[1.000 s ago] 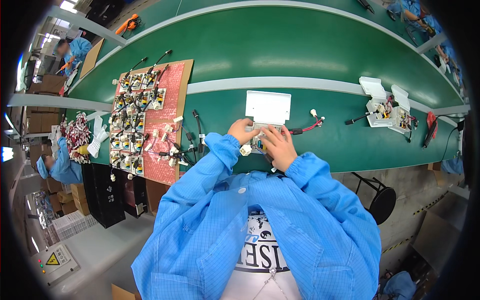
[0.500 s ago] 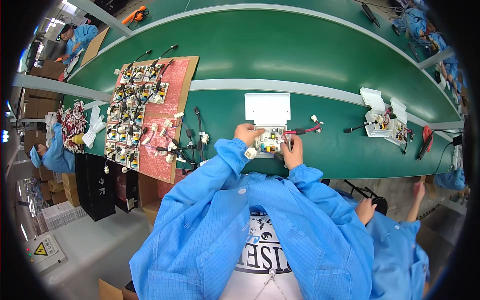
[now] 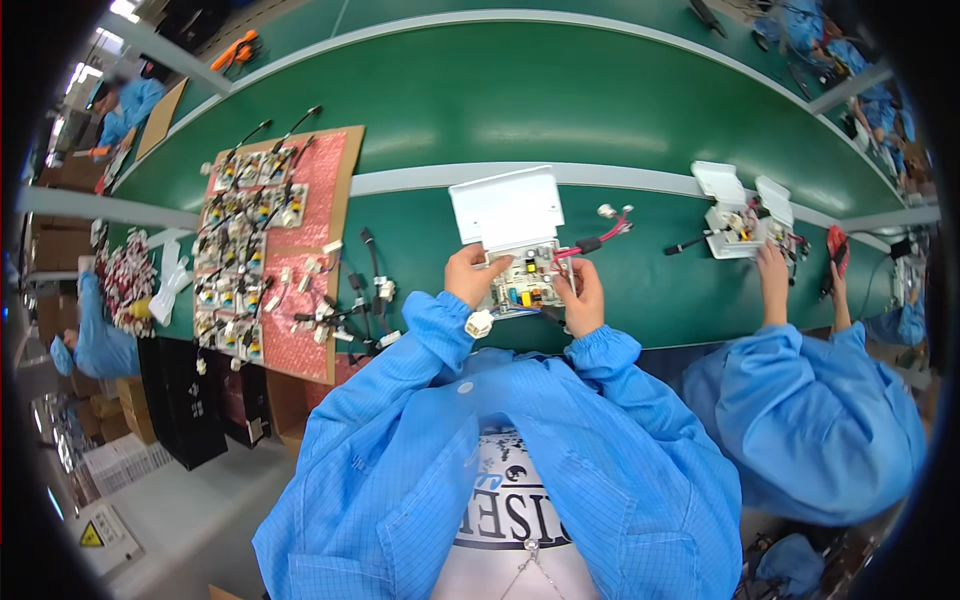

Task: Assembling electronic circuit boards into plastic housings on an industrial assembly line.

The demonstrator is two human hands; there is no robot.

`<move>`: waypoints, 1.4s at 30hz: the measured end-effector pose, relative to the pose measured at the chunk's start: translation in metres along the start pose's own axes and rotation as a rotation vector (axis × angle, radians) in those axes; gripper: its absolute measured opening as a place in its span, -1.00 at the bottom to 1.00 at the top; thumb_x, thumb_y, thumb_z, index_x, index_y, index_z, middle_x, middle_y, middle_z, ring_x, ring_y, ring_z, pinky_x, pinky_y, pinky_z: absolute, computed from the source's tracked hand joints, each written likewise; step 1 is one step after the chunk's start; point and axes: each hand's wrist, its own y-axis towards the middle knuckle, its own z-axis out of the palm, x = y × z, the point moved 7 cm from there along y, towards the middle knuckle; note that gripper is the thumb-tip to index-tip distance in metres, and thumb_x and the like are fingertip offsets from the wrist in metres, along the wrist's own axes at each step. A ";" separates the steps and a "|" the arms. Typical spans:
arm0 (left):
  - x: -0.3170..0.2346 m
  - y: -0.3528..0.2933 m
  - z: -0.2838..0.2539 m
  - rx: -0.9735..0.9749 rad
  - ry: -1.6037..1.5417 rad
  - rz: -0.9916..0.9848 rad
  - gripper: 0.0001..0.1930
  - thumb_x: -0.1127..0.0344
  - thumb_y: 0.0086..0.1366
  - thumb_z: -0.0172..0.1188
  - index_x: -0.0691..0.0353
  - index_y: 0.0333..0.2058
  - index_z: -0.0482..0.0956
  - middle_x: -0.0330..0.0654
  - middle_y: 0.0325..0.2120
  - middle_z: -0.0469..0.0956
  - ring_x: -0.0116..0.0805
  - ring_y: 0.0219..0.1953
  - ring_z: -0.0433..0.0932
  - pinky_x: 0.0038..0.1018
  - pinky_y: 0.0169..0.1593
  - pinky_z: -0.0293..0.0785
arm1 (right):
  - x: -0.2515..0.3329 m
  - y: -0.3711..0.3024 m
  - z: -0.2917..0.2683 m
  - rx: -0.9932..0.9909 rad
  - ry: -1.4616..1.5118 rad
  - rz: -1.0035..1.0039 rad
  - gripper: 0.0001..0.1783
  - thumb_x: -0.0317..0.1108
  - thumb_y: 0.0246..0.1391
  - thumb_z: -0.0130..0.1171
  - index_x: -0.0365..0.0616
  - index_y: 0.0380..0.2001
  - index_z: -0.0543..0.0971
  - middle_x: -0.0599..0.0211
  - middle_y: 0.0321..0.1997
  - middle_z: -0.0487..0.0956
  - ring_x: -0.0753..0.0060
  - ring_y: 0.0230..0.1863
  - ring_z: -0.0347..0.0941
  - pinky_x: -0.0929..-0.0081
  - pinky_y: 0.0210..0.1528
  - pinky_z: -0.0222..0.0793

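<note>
Between my hands is an open white plastic case with its lid folded back on the far side. A circuit board with yellow, blue and black parts sits inside it. My left hand grips the case's left side, thumb over the edge of the board. My right hand pinches the right edge. Red and black leads with a white plug stick out at the far right of the case. A white connector on wires hangs by the near left corner.
To the left, pink bubble wrap on cardboard bears several circuit boards; loose black cables lie beside it. At right, a co-worker's hand touches open white cases; their other hand is by a red-handled tool. A grey rail crosses behind.
The case is now tilted, its lid turned askew, with both my hands still on it. The co-worker at right has leaned in and reached to the white cases and red-handled tool.
</note>
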 end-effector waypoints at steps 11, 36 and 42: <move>0.022 -0.014 -0.036 0.028 -0.184 0.041 -0.73 0.46 0.11 0.07 0.33 -0.16 0.42 -0.12 -0.21 0.46 -0.37 -0.18 0.45 -0.54 -0.09 0.32 | 0.061 0.075 -0.135 -0.385 -0.984 -0.422 -0.47 -0.33 -0.22 0.21 -0.16 -0.08 0.36 0.02 0.01 0.31 0.02 0.05 0.21 0.21 0.07 0.11; -0.338 -0.166 -0.002 0.211 -0.182 0.710 -0.77 0.61 -0.14 -0.13 0.32 -0.40 0.28 0.13 -0.32 0.40 -0.15 -0.31 0.46 -0.33 -0.16 0.38 | 0.014 0.140 -0.203 -0.137 -1.518 -0.462 -0.36 -0.27 -0.18 0.09 -0.01 0.08 0.26 0.22 -0.06 0.36 0.25 0.03 0.24 0.07 0.12 0.02; -0.343 -0.170 0.007 0.202 -0.168 0.614 -0.77 0.61 -0.15 -0.12 0.33 -0.40 0.29 0.13 -0.33 0.39 -0.15 -0.30 0.46 -0.34 -0.18 0.38 | 0.006 0.166 -0.274 -0.307 -1.593 -0.248 -0.34 -0.29 -0.23 0.09 0.02 0.07 0.27 0.21 -0.03 0.34 0.17 0.06 0.20 0.02 0.11 -0.01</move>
